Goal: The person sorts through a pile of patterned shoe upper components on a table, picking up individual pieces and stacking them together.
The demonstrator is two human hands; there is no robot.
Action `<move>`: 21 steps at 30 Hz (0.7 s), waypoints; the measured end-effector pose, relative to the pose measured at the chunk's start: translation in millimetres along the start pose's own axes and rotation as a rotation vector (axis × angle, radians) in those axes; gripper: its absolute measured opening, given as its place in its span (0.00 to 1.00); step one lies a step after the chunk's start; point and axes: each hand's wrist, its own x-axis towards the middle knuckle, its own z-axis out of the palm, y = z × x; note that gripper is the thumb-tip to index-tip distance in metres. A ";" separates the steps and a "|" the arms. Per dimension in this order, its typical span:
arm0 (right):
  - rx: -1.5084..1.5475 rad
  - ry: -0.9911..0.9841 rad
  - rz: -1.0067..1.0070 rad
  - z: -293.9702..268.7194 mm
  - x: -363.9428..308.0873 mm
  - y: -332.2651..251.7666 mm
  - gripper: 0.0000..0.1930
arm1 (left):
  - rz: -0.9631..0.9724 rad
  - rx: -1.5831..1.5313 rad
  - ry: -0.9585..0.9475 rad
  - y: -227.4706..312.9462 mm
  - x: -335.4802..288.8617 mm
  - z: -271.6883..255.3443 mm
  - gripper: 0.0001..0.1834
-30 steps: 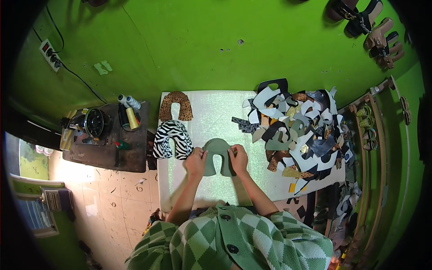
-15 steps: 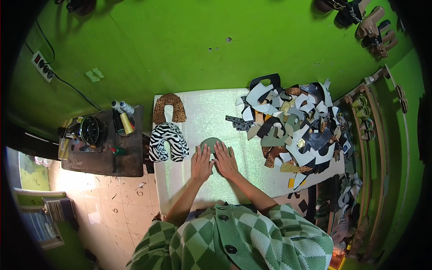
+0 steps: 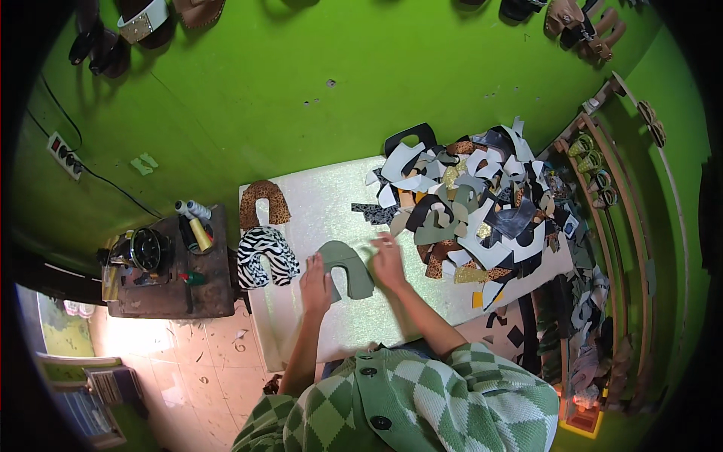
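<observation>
An olive-green arch-shaped cut piece lies flat on the pale, glossy tabletop in front of me. My left hand rests along its left side, fingers extended. Just off its right side is my right hand, fingers slightly bent and apart, with nothing seen in them. To the left of the green piece sits a zebra-striped arch piece, and beyond it a leopard-print one of similar shape.
A large heap of cut scraps covers the table's right side. At left stands a dark bench with thread cones and a black wheel. Sandals hang on a wooden rack at right; more footwear hangs above.
Both hands lay together over the green piece; they have since parted, uncovering its arch shape. My right hand has moved off to the right. The whole view has shifted and tilted.
</observation>
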 end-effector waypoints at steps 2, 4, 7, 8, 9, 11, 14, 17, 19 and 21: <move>-0.086 0.352 0.217 -38.9 7.1 18.5 0.13 | -0.024 -0.035 0.105 13.8 -8.5 -6.2 0.31; -0.374 0.511 0.494 -67.7 4.8 61.5 0.16 | -0.018 -0.053 0.195 31.4 -13.4 -3.3 0.30; -0.488 0.452 0.885 -96.1 9.5 111.0 0.17 | 0.019 -0.057 0.273 62.6 -13.5 11.8 0.28; -0.427 0.380 0.937 -102.3 11.4 120.7 0.16 | 0.035 -0.062 0.261 77.0 -13.0 15.2 0.28; -0.366 0.308 0.988 -109.1 13.3 130.1 0.15 | 0.051 -0.067 0.250 90.2 -12.3 19.5 0.28; -0.265 0.277 1.008 -120.8 13.8 152.4 0.12 | 0.087 -0.123 0.224 112.2 -7.7 36.1 0.28; -0.160 0.307 0.890 -122.2 15.4 138.8 0.08 | 0.109 -0.139 0.201 148.5 -5.1 37.6 0.27; 0.199 0.251 0.555 -140.0 9.3 127.2 0.09 | 0.117 -0.170 0.195 177.6 3.4 39.1 0.27; 0.250 0.078 0.315 -149.5 5.1 108.2 0.08 | 0.158 -0.185 0.193 189.2 10.6 34.8 0.28; 0.265 -0.139 0.132 -164.3 1.5 89.4 0.08 | 0.209 -0.184 0.117 200.0 19.2 30.0 0.29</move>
